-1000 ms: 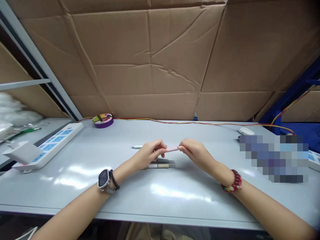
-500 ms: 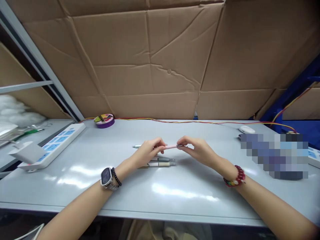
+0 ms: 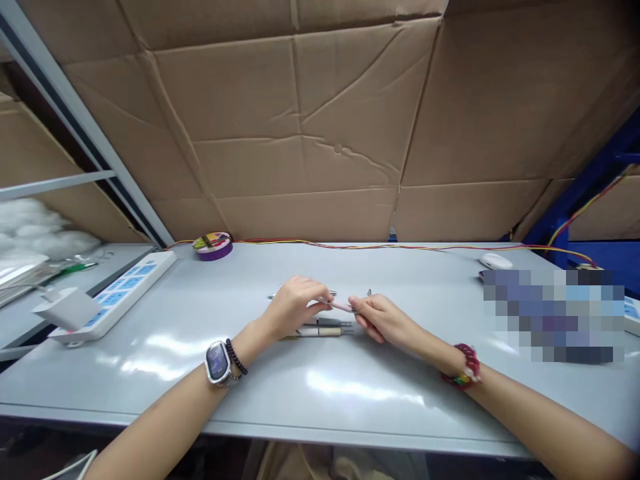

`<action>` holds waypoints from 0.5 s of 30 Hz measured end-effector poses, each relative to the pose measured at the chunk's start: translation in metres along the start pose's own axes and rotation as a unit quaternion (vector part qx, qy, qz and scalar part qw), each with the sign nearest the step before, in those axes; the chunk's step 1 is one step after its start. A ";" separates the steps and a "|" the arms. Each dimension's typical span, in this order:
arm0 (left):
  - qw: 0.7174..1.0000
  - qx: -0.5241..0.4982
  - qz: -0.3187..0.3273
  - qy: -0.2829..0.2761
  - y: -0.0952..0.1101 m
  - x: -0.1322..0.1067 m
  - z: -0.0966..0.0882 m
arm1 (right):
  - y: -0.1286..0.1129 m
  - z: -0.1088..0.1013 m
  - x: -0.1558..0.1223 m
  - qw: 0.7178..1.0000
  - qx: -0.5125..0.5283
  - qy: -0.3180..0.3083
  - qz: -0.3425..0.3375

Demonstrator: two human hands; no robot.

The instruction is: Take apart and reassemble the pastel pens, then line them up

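A pink pen (image 3: 342,306) is stretched between my two hands, above the grey table. My left hand (image 3: 299,300) is closed in a pinch on its left end. Thumb and fingers of my right hand (image 3: 376,315) are wrapped round its right end, so that end is mostly hidden. Below the hands, a white and beige pen (image 3: 323,331) lies on the table beside a grey-green pen (image 3: 327,323). Another pen (image 3: 272,295) lies behind my left hand, which covers its middle.
A white power strip (image 3: 117,293) with a white plug adapter (image 3: 67,309) stands at left. A purple tape roll (image 3: 214,251) sits at the back, near red and yellow wires (image 3: 320,245). On the right are a white oval case (image 3: 496,261) and a blurred-out object (image 3: 550,317).
My right hand has turned and come lower, its fingers now wrapped further round the pink pen. The pen tilts down to the right. The view has shifted slightly.
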State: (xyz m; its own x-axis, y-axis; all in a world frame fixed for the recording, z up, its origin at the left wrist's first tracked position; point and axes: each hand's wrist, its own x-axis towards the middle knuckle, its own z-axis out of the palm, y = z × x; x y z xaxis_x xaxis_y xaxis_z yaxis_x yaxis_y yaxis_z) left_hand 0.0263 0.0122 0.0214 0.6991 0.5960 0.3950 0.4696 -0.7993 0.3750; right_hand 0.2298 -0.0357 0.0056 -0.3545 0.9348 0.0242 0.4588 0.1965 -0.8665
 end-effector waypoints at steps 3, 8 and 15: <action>0.999 0.036 -0.017 -0.032 0.002 0.000 -0.004 | 0.000 -0.004 0.000 0.999 -0.049 0.018 -0.010; 0.994 0.017 -0.063 -0.091 -0.001 0.000 -0.002 | 0.005 -0.013 0.002 0.962 -0.239 0.075 -0.108; 0.999 0.020 -0.017 0.021 0.024 -0.008 -0.025 | 0.010 -0.003 0.002 0.926 -0.354 0.070 -0.108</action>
State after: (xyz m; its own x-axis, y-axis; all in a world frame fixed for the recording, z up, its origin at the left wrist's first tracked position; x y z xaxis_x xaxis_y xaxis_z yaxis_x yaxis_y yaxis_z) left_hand 0.0185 -0.0103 0.0477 0.6599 0.6245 0.4177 0.5143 -0.7808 0.3548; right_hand 0.2362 -0.0312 -0.0021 -0.4130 0.8708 0.2666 0.8267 0.4813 -0.2913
